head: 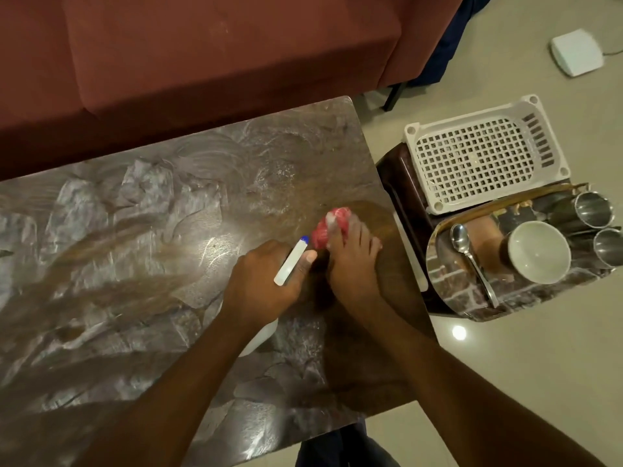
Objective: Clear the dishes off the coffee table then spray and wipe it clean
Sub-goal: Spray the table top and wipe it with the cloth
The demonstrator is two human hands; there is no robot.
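The dark marbled coffee table [161,237] bears pale smeared streaks over most of its top. My left hand [266,281] grips a white spray bottle [292,261] with a blue nozzle tip, held above the table's right part. Most of the bottle's body is hidden under my hand and forearm. Just to its right my right hand [350,257] presses a bunched red cloth [328,227] onto the table near the right edge, fingers stretched over it.
A side stand at right carries a white slotted basket [485,153] and a shiny tray [448,274] with a white bowl [539,252], a spoon [467,251] and two steel cups [595,210]. A red-brown sofa [202,55] runs behind the table. A white box [576,55] lies on the floor.
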